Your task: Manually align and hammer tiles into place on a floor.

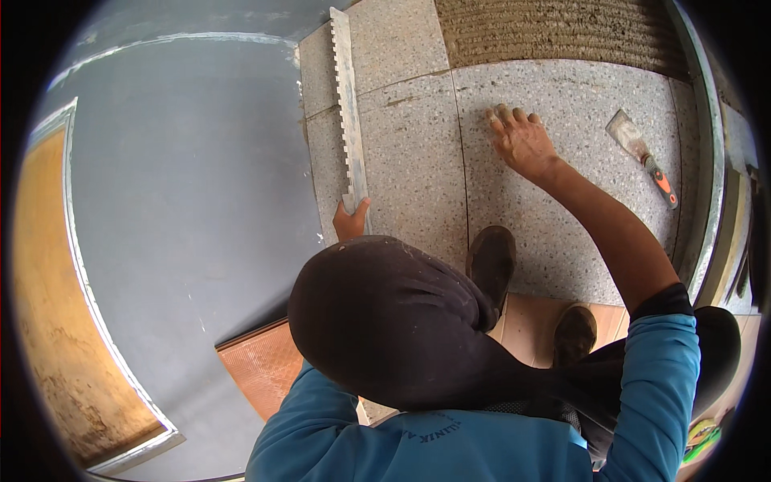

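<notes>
On the left, my left hand (351,218) grips the near end of a long metal strip with a notched edge (346,104). The strip lies lengthwise over the speckled grey tiles (409,161), its teeth facing the wall. Part of that hand is hidden behind my raised knee. My right hand (524,143) is over the big tile to the right of a joint, palm down, with bent, dusty fingers slightly apart. Nothing shows in it, though its underside is hidden. To its right lies a scraper (642,153) with a wide blade and an orange-and-black handle.
Ridged mortar (562,32) covers the floor beyond the tiles. A grey wall (185,177) with a wooden panel (80,321) borders the left side, and a metal frame (708,161) the right. An orange-brown textured piece (261,365) lies beside my knee. My shoes (491,261) are near the tile edge.
</notes>
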The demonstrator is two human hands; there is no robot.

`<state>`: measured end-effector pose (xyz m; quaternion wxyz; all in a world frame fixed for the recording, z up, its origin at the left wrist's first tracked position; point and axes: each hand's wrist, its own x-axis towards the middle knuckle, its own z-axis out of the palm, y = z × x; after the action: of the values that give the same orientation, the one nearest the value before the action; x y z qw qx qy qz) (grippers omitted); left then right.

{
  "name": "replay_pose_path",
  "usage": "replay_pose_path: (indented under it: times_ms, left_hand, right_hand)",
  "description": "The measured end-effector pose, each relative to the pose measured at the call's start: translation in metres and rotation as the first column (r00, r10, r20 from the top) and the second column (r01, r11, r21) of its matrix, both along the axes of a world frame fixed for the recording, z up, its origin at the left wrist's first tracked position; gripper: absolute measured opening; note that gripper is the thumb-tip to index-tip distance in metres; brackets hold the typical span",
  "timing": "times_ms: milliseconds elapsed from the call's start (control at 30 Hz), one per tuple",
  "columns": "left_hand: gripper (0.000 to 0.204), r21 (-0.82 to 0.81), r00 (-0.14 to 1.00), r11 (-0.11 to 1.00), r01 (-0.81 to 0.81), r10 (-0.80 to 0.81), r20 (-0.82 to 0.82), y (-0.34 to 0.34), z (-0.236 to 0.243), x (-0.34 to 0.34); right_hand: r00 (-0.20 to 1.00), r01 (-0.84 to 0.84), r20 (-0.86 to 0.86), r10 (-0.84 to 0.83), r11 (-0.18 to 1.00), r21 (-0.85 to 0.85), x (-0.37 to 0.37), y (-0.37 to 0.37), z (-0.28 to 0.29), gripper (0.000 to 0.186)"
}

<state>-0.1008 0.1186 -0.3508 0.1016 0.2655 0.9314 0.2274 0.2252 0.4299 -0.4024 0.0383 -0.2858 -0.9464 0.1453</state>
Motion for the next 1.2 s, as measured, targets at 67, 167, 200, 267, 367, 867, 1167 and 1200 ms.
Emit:
replay_pose_path:
  times_ms: [67, 167, 200, 267, 367, 867, 1167, 1200]
  left_hand:
    - [0.046, 0.016, 0.999, 0.999, 0.029, -0.029, -0.014, 0.003, -0.003, -0.003]
    - [0.044, -0.020, 0.995, 1.000, 0.006, -0.004, 0.098, 0.002, -0.002, -0.013]
    - [0.044, -0.003, 0.995, 0.999, 0.034, -0.034, 0.098, 0.002, -0.002, -0.016]
    - [0.044, -0.026, 0.991, 1.000, 0.000, 0.004, 0.132, 0.001, -0.002, -0.020]
    - [0.045, 0.013, 0.995, 0.995, 0.097, -0.097, -0.039, 0.005, -0.007, -0.020]
    - [0.047, -0.114, 0.996, 0.990, 0.077, -0.072, 0.048, 0.006, -0.014, -0.037]
    - [0.041, 0.009, 0.948, 0.990, 0.140, -0.137, 0.289, 0.003, -0.014, -0.047]
    - [0.041, 0.014, 0.946, 0.994, 0.110, -0.109, 0.306, 0.003, -0.014, -0.046]
  right_hand:
    - [1.000, -0.004, -0.013, 0.004, 1.000, 0.022, 0.002, 0.000, -0.003, 0.053]
    - [0.999, 0.000, -0.051, 0.002, 1.000, 0.025, 0.004, 0.001, -0.009, 0.046]
    - [0.997, 0.008, -0.072, -0.006, 1.000, 0.028, 0.004, 0.002, -0.010, 0.043]
    - [0.996, 0.014, -0.092, -0.012, 1.000, 0.015, 0.003, 0.002, -0.013, 0.040]
    - [0.997, 0.029, -0.078, -0.026, 0.999, 0.035, 0.003, 0.002, -0.015, 0.036]
    - [0.995, -0.096, 0.008, 0.097, 0.993, -0.075, -0.005, 0.040, 0.009, 0.041]
    - [0.990, 0.129, -0.033, -0.138, 0.972, -0.197, 0.084, 0.157, 0.096, 0.035]
    - [0.976, 0.203, -0.057, -0.212, 0.971, -0.129, 0.109, 0.153, 0.096, 0.039]
